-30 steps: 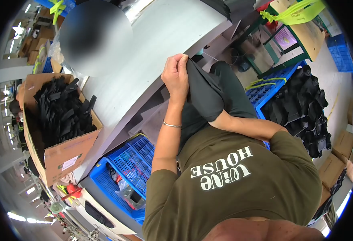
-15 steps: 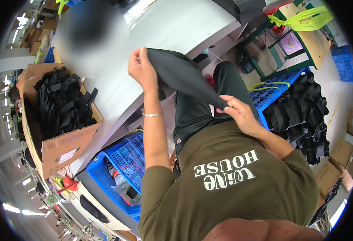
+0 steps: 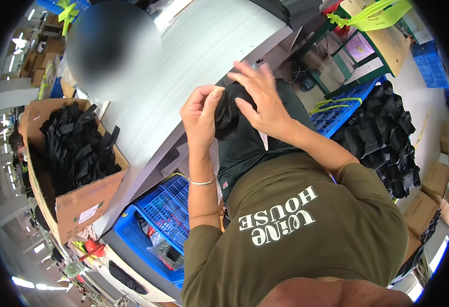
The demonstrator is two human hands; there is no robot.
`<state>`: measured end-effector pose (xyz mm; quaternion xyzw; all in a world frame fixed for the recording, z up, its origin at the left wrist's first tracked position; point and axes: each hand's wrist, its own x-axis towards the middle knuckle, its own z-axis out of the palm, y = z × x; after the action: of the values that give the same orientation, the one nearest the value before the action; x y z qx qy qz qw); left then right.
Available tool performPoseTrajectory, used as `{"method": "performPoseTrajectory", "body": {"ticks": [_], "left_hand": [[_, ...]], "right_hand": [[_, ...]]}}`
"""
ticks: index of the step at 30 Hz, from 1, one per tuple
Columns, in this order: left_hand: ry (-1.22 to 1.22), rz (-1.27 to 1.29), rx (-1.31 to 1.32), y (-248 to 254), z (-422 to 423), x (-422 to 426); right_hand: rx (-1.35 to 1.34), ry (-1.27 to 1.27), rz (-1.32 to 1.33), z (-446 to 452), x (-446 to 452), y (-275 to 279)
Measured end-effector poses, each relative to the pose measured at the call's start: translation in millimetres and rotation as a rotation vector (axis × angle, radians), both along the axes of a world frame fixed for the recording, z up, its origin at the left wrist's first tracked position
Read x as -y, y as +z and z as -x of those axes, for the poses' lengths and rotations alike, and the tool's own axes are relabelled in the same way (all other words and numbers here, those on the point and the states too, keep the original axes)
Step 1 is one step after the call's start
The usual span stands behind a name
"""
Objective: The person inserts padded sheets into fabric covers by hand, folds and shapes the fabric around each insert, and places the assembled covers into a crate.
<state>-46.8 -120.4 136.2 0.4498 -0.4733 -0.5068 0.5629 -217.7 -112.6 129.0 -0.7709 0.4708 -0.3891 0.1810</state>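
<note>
A piece of black fabric (image 3: 226, 118) hangs bunched above my lap, by the edge of the pale table. My left hand (image 3: 200, 113), with a bangle on its wrist, is closed in a pinch on the fabric's upper left edge. On the fabric's other side is my right hand (image 3: 263, 105), open, its fingers spread and partly blurred. Its thumb lies against or just over the cloth; which one I cannot tell. Part of the fabric is hidden behind the hands, and its dark colour merges with my dark trousers (image 3: 245, 156).
A cardboard box (image 3: 76, 225) full of black strips stands on the pale table (image 3: 209, 46) at left. Below it is a blue crate (image 3: 127, 233) with bagged items. At right, black pieces (image 3: 380, 140) overflow another blue crate (image 3: 339, 113). A wooden-topped stand (image 3: 395, 48) is beyond.
The fabric was stretched between both hands and is now bunched up. My right hand has let go of its lower end and moved up beside my left hand, which has come lower and rightward.
</note>
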Motion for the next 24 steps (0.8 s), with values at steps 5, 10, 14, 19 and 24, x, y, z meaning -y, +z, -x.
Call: {"method": "performPoseTrajectory", "body": {"ticks": [5,10,14,19,24], "left_hand": [[-0.053,-0.116,-0.163,-2,-18,-3],[-0.204,-0.140,-0.221,1,-8,-7],[-0.245,-0.141,-0.138,7,-13,-12],[-0.113,-0.220,-0.276,-11,-37,-11],[-0.244,-0.494,-0.541,-34,-44,-16]], "right_hand": [[0.731,0.148,-0.474,-5,-2,-8],[0.418,0.067,-0.286,-19,0,-10],[0.264,-0.044,-0.401,-3,16,-42],[0.803,0.161,-1.102,21,8,-38],[1.258,0.414,-1.329,30,-7,-32]]}}
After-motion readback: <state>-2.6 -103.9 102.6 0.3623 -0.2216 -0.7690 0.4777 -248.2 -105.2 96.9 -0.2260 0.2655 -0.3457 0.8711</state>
